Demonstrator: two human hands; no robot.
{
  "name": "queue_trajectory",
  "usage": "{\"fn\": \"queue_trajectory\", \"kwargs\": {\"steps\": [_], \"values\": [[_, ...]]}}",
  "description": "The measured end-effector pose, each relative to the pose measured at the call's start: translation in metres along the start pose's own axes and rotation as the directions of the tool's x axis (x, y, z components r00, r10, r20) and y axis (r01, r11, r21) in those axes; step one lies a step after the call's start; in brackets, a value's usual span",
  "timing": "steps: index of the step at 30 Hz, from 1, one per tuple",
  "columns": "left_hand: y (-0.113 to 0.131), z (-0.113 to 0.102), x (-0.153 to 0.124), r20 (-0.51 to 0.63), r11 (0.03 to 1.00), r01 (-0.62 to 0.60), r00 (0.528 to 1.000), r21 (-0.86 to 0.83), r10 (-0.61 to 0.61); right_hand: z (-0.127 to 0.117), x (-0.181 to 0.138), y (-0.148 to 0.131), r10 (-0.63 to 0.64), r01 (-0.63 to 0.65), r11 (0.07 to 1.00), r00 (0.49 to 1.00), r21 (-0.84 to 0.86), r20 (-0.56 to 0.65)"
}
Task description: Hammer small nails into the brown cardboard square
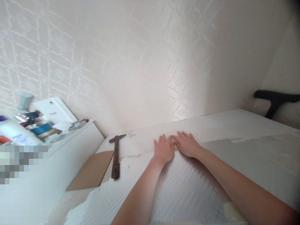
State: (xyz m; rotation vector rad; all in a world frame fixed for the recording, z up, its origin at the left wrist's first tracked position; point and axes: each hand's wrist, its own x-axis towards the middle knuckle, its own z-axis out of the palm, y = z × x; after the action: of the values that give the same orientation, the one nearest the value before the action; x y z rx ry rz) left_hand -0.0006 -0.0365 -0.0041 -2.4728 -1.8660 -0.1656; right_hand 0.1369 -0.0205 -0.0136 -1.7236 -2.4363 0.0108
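Note:
My left hand (163, 149) and my right hand (187, 144) lie flat side by side, fingers stretched out, on a white textured sheet (185, 190) spread over a white panel (234, 125). Their fingertips reach the sheet's far edge near the wall. Neither hand holds anything. A rusty hammer (115, 156) lies to the left of my left hand, its head toward the wall. A few small dark nails (131, 134) lie just beyond the hammer head.
A brown cardboard piece (92, 171) lies left of the hammer. A white cabinet (77, 137) at the left carries bottles, a tape roll and a white box. A patterned wall rises behind. A black chair armrest (276, 98) shows at the right.

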Motion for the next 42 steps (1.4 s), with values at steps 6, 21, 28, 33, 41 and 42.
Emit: {"fn": "queue_trajectory", "kwargs": {"steps": [6,21,28,33,41,42], "values": [[0.0000,-0.0010,0.0003,0.006,1.000,-0.001,1.000,-0.001,0.001,-0.0030,-0.0013,-0.0015,0.004,-0.004,1.000,1.000,-0.013,0.005],[0.0001,-0.0012,-0.0006,0.012,1.000,0.000,1.000,0.007,0.000,-0.0016,-0.0010,-0.0012,0.011,-0.011,1.000,1.000,-0.004,0.000],[0.0008,-0.0026,-0.0013,0.015,1.000,0.004,1.000,-0.002,-0.004,-0.0017,-0.0007,-0.0008,0.008,-0.008,1.000,1.000,0.005,0.005],[0.0006,-0.0020,-0.0009,0.006,1.000,0.000,1.000,-0.009,0.000,-0.0030,-0.0014,-0.0010,0.007,-0.007,1.000,1.000,0.004,0.012],[0.0002,-0.0009,-0.0006,0.009,1.000,0.001,1.000,0.012,-0.001,-0.0007,-0.0007,-0.0002,0.011,-0.011,1.000,1.000,0.005,0.009],[-0.0001,-0.0003,-0.0005,0.010,1.000,0.001,1.000,0.015,-0.001,-0.0006,-0.0007,-0.0002,0.011,-0.011,1.000,1.000,0.004,0.006]]}}
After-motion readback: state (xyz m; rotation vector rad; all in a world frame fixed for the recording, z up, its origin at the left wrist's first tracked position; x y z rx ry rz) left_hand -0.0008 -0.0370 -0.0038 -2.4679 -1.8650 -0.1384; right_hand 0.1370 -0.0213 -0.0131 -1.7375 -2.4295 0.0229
